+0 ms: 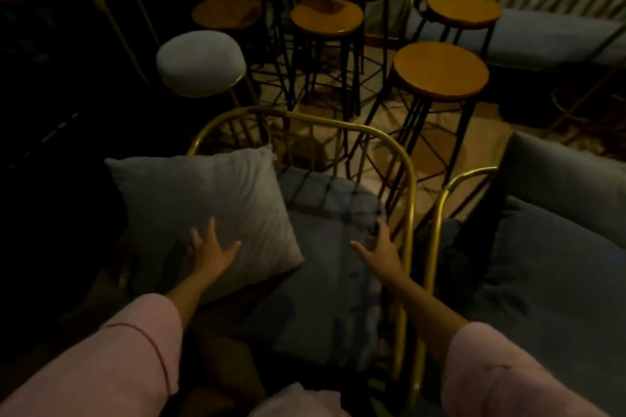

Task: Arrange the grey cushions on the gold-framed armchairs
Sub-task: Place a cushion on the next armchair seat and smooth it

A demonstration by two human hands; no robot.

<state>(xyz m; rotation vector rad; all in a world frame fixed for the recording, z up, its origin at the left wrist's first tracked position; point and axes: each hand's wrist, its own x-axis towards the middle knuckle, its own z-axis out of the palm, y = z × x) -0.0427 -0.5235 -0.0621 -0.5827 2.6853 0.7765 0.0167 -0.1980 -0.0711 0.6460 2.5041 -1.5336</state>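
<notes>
A light grey square cushion leans on the left side of a gold-framed armchair. Its darker grey seat pad lies flat beside the cushion. My left hand hovers over the cushion's lower part with fingers spread, holding nothing. My right hand is spread over the seat pad's right edge, close to the gold frame, and also holds nothing. A second gold-framed armchair with dark grey cushions stands at the right.
Several wooden-topped bar stools on black legs crowd the floor behind the chairs. A stool with a grey padded top stands at the back left. The left side of the room is very dark.
</notes>
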